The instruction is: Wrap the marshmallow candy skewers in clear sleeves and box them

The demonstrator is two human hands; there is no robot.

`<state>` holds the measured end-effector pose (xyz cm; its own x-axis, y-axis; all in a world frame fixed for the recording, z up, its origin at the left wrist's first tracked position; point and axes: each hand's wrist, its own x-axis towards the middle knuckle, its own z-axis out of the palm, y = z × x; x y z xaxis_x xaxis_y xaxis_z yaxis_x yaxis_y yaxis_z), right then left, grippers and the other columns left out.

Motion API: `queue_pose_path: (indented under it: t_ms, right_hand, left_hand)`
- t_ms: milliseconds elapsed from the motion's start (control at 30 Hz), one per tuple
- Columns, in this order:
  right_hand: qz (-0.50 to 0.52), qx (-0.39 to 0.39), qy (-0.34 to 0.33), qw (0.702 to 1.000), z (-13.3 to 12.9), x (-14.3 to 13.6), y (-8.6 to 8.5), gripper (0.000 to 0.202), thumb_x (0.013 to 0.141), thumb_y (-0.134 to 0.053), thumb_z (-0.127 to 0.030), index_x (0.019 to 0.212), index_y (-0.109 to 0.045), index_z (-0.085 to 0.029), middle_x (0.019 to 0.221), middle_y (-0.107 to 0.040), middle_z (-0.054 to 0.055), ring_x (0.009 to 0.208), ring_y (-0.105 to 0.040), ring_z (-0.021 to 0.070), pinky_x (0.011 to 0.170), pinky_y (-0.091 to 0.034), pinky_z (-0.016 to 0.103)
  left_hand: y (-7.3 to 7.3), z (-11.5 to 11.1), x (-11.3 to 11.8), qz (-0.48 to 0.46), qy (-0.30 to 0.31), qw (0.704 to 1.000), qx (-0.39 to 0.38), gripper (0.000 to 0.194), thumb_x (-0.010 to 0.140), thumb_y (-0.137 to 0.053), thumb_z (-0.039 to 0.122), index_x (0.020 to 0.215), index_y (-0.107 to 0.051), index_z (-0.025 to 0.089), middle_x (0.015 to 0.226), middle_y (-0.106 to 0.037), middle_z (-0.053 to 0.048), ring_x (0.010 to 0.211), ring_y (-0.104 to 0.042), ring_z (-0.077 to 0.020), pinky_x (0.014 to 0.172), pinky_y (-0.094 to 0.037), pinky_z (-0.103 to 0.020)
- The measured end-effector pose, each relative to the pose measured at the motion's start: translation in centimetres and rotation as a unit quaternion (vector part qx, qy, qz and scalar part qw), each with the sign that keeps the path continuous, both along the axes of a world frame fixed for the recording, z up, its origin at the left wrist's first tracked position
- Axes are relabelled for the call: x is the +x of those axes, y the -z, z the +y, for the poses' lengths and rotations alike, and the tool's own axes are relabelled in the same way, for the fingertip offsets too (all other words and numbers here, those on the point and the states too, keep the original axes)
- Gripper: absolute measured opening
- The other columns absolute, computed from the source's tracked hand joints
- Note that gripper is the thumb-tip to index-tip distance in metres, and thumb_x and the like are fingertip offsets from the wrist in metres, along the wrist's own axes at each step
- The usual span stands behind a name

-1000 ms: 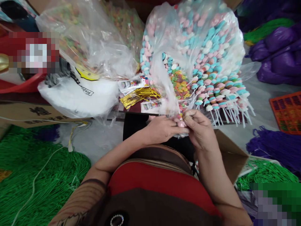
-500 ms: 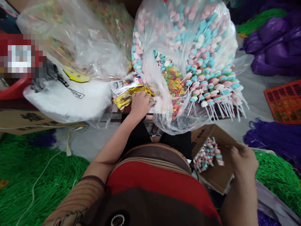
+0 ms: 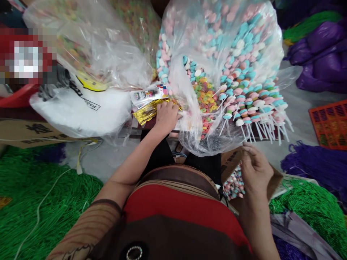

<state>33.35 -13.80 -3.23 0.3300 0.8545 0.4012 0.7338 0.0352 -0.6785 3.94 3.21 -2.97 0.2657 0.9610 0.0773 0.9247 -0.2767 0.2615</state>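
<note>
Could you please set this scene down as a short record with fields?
Left hand: touching the gold ties; grip unclear
Right hand: covers part of the cardboard box in view, fingertips near the white sticks; grip unclear
In the box: colorful candy
On the sticks: stacked pink, blue and white candy
Left floor: green cords
Far right: orange basket

Soft dim light, stretched edges

Single head-worn view, facing forward and down; left hand [image 3: 166, 117], right hand [image 3: 256, 168] near.
</note>
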Motion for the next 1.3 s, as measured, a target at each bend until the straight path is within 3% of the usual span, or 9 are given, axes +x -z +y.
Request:
queue_pose_path:
  t_ms: [300,467,600,800,933,1033,1100,1200,1300]
  right_hand:
    - [0.022,0.014,-0.015,1.0,1.1,-2.1,-1.2,0.02,0.097,-0.061,-0.036,0.099,-0.076,-0.023,0.112,-0.081,0.01,0.106,-0.077,0.0268,0.103,-0.059,0.051]
    - [0.043,0.038,-0.077,0.995,2.9,-4.1,-2.5,0.016,0.097,-0.063,-0.033,0.1,-0.076,-0.023,0.113,-0.08,0.009,0.109,-0.076,0.0256,0.103,-0.058,0.05]
    - [0.138,0.018,-0.132,0.981,5.4,-6.7,-3.3,0.017,0.096,-0.065,-0.036,0.103,-0.076,-0.025,0.11,-0.08,0.007,0.107,-0.076,0.0233,0.103,-0.058,0.048]
    - [0.25,0.0,-0.202,0.947,11.2,-10.8,-4.2,0.04,0.088,-0.075,-0.049,0.122,-0.07,-0.029,0.121,-0.076,0.007,0.11,-0.072,0.0222,0.097,-0.06,0.044]
    - [0.275,-0.045,-0.249,0.928,13.7,-12.6,-3.2,0.042,0.08,-0.081,-0.052,0.113,-0.073,-0.026,0.102,-0.076,0.003,0.093,-0.071,0.018,0.083,-0.061,0.035]
    - [0.315,-0.064,-0.216,0.922,13.8,-12.9,-2.2,0.032,0.081,-0.079,-0.051,0.093,-0.075,-0.022,0.087,-0.074,0.0,0.079,-0.068,0.0149,0.078,-0.059,0.032]
    - [0.33,-0.055,-0.193,0.922,13.4,-12.7,-1.8,0.032,0.08,-0.08,-0.051,0.091,-0.075,-0.022,0.088,-0.075,0.0,0.081,-0.068,0.0151,0.08,-0.058,0.033]
    - [0.33,-0.049,-0.206,0.92,12.8,-12.3,-1.9,0.036,0.081,-0.079,-0.053,0.103,-0.075,-0.025,0.099,-0.075,0.002,0.093,-0.069,0.0167,0.087,-0.059,0.034]
    - [0.343,-0.088,-0.263,0.897,12.3,-12.3,-2.4,0.055,0.077,-0.083,-0.053,0.125,-0.068,-0.029,0.114,-0.074,0.004,0.102,-0.069,0.0173,0.088,-0.06,0.035]
  left_hand:
    - [0.1,1.1,-0.8,-0.038,0.009,0.999,0.02,0.034,0.098,-0.041,0.01,0.116,-0.068,0.017,0.114,-0.073,-0.016,0.109,-0.061,-0.0346,0.092,-0.038,-0.049]
    - [-0.2,1.1,-2.6,-0.068,-0.009,0.995,0.069,0.025,0.098,-0.045,0.014,0.1,-0.068,0.021,0.102,-0.074,-0.012,0.102,-0.063,-0.0313,0.091,-0.04,-0.047]
    - [0.4,1.0,-4.0,-0.122,-0.032,0.986,0.113,0.021,0.099,-0.044,0.019,0.093,-0.064,0.023,0.09,-0.07,-0.009,0.093,-0.061,-0.0272,0.089,-0.042,-0.044]
    - [0.5,0.0,-3.9,-0.191,0.086,0.959,0.189,0.028,0.104,-0.037,0.03,0.092,-0.063,0.024,0.088,-0.068,-0.007,0.092,-0.06,-0.0232,0.092,-0.044,-0.041]
    - [-0.4,-1.0,-2.4,-0.22,0.117,0.958,0.144,0.024,0.102,-0.046,0.033,0.097,-0.066,0.022,0.091,-0.069,-0.008,0.096,-0.062,-0.0242,0.095,-0.044,-0.041]
    - [-1.1,-1.5,-1.8,-0.291,0.073,0.952,0.063,0.023,0.095,-0.063,0.038,0.109,-0.066,0.02,0.095,-0.071,-0.006,0.093,-0.063,-0.0221,0.089,-0.045,-0.036]
    - [-1.5,-1.6,-1.8,-0.328,0.072,0.942,0.001,0.019,0.092,-0.067,0.038,0.099,-0.067,0.02,0.086,-0.069,-0.002,0.084,-0.061,-0.0192,0.081,-0.045,-0.032]
    - [-2.1,-1.6,-1.9,-0.348,0.106,0.931,-0.037,0.025,0.093,-0.064,0.038,0.076,-0.062,0.02,0.075,-0.064,0.0,0.074,-0.057,-0.0168,0.073,-0.042,-0.03]
    - [-2.7,-1.7,-2.0,-0.339,0.127,0.932,-0.017,0.029,0.095,-0.062,0.04,0.073,-0.06,0.02,0.075,-0.064,-0.002,0.075,-0.056,-0.0174,0.075,-0.042,-0.031]
